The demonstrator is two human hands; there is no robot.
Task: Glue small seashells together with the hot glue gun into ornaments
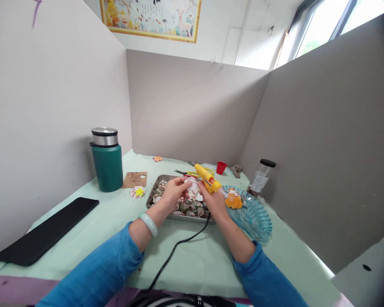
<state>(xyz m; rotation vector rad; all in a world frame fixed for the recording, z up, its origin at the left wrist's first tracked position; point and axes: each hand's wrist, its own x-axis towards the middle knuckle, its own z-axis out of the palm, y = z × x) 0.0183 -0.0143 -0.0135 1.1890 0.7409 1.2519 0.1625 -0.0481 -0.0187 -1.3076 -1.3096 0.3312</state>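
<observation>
My left hand [173, 194], with a pale bangle at its wrist, pinches a white, flat, shell-like piece [191, 184] between thumb and fingers. In my right hand [213, 202] is a yellow glue gun [208, 178], its body slanting from upper left to lower right. A whitish stick shows at its lower right end, and a black cord [176, 247] runs down from the hand toward my lap. Both hands are over a metal tray [176, 216] filled with small shells [185, 208]. Part of the tray is hidden behind my hands.
Right of the tray lies a blue scalloped glass plate [259, 219] with orange shells [233, 200]. Beyond are yellow-handled pliers [208, 171], a red cup [221, 167] and a black-lidded jar [260, 179]. Leftward stand a green flask [108, 166], a shell-covered disc [137, 192] and a black slab [48, 230].
</observation>
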